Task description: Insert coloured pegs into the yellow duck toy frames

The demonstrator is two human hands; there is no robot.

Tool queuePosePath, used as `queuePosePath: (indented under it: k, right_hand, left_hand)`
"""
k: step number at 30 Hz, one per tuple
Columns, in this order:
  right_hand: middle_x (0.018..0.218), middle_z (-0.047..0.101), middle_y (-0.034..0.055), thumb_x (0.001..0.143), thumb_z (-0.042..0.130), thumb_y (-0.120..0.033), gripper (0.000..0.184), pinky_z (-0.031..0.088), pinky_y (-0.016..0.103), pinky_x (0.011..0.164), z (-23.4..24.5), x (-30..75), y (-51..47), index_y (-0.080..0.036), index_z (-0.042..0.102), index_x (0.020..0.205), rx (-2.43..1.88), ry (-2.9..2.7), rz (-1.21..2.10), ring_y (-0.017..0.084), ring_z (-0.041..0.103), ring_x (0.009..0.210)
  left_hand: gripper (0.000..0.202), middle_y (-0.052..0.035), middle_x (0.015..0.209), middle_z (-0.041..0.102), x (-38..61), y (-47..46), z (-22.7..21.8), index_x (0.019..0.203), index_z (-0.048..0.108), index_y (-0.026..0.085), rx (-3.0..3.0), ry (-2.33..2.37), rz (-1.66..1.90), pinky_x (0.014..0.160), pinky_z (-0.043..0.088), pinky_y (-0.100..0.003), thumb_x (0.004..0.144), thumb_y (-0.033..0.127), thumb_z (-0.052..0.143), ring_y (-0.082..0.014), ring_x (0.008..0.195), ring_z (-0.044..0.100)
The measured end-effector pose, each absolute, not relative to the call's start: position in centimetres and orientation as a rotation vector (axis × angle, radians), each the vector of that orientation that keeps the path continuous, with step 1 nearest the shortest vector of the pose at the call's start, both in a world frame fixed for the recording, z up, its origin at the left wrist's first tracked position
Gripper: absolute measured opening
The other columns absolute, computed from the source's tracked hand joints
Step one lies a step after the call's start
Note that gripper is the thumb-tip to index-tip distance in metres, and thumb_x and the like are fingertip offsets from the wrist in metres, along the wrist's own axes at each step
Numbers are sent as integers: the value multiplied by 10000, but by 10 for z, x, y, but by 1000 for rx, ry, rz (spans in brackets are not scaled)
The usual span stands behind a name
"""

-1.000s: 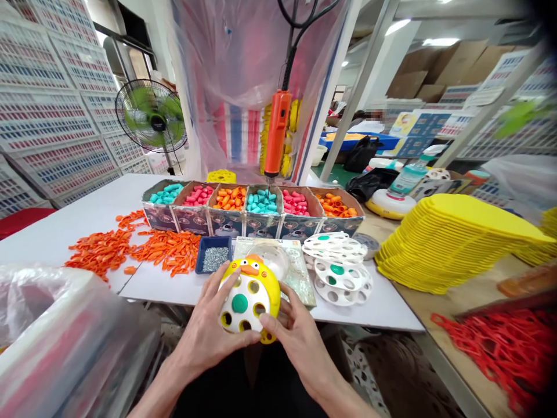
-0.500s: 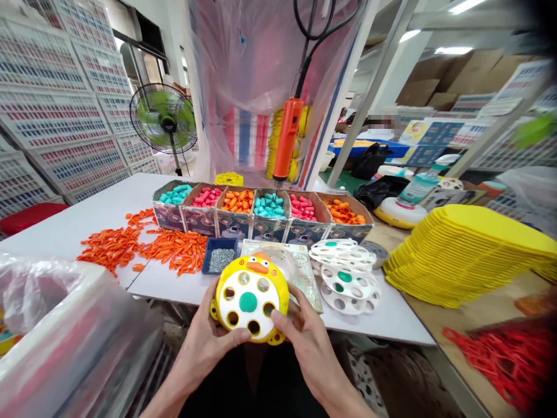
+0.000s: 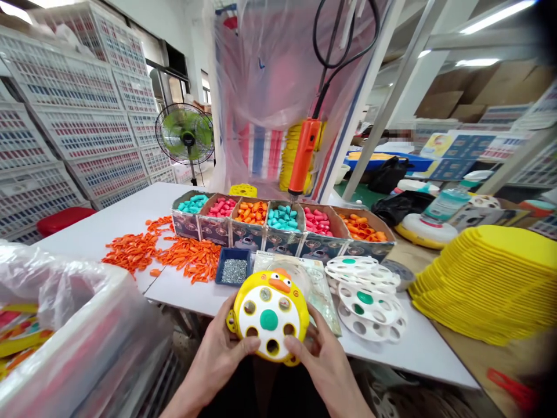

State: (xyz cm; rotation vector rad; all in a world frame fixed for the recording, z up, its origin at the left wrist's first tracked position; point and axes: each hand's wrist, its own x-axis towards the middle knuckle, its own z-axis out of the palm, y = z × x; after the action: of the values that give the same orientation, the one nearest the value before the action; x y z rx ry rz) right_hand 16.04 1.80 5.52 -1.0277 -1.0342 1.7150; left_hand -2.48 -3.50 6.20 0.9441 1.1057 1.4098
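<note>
With the toy as our clock's centre, a flat printed packet (image 3: 325,293) shows from 12 to 2 o'clock behind it; along its top edge we make out "OLE", while the rest of that line is blurred. The label on the teal bottle (image 3: 448,204), far off near 2, is too small to read. Our left hand (image 3: 221,348) and right hand (image 3: 327,351) are clamped on opposite sides of the round duck-faced toy (image 3: 270,316), thumbs on its lower front, just above our lap at the table's near edge. Its shell is smooth yellow plastic around a white disc with round holes and a green centre. At 11 sits a navy tray (image 3: 221,268) of glittering metal bits (image 3: 234,271); at 10, heaped glossy orange pieces (image 3: 200,258); at 12, a cardboard bin row (image 3: 248,237) holding rounded pegs (image 3: 282,218). Perforated white discs (image 3: 364,297) pile up at 3, with ridged, stacked yellow shells (image 3: 474,290) beyond.
</note>
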Motion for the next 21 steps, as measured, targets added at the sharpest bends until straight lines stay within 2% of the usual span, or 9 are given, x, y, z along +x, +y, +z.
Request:
queuePosePath:
  k: [3,7,11,13,16,21]
  right_hand:
    - [1222,692,146,606,866,-427,970,580,440,878,50,158,18,-227,380,1421,-1036,-1004,1714,337,669,1096]
    - [1225,691,141,604,870,-438,1005,590,431,822,41,153,16,-259,332,1434,-1021,-864,1742,324,692,1040]
    - [1158,718,141,540,903,-434,1066,597,425,774,29,140,12,-244,334,1421,-987,-726,1703,326,716,969]
    - [1112,733,139,491,924,-426,1129,600,437,767,22,132,10,-231,324,1427,-976,-691,1660,329,725,930]
    - [1082,739,152,467,929,-430,1166,601,454,759,11,124,7,-210,315,1433,-977,-696,1633,345,726,916]
    - [1090,734,170,518,898,-468,1109,596,429,787,-6,116,-2,-175,335,1428,-1015,-726,1625,340,723,942]
  left_hand:
    - [743,-140,1280,649,-24,-34,61,1357,438,197,962,1169,1437,848,589,-390,714,277,803,-323,1077,665]
    - [668,-124,1258,668,-22,-34,64,1264,532,208,878,1156,1509,883,565,-373,672,276,834,-310,1101,655]
    - [464,-118,1181,714,-14,-36,68,1139,619,186,692,1143,1591,938,530,-366,732,330,790,-284,1095,658]
    - [443,-119,1168,722,-9,-37,69,1137,630,186,622,1116,1612,932,534,-368,754,362,768,-287,1087,661]
    - [474,-108,1154,727,-5,-39,71,1167,612,208,541,1107,1643,820,576,-349,753,379,765,-288,1035,682]
    - [424,-86,1012,760,-10,-48,76,1078,644,189,551,1188,1670,673,573,-282,724,371,790,-259,902,710]
